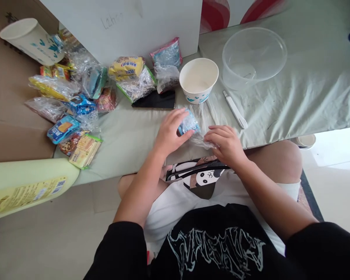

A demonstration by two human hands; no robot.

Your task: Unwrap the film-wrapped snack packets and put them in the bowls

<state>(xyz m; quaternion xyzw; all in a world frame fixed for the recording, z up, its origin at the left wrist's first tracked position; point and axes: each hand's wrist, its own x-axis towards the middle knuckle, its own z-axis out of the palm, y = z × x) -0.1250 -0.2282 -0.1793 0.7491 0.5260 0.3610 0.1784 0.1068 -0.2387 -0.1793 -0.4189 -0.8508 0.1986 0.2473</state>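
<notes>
A small blue snack packet (189, 123) lies on the cloth-covered surface near its front edge, with clear plastic around it. My left hand (172, 132) curves round the packet from the left, thumb below and fingers above. On the other side, my right hand (225, 143) has its fingers closed on the clear plastic bag (202, 139). Just beyond my hands stands a white paper bowl (199, 77) with a blue leaf print. To its right lies a white utility knife (235, 111); a black phone (155, 100) rests to the left.
A clear plastic tub (254, 56) stands at the back right. Bagged snacks (81, 103) are heaped at the left, beneath a tipped paper cup (32, 41). More packets, including a yellow one (126, 68), lie before the white box (134, 27). A pale-yellow container (26, 186) is at lower left.
</notes>
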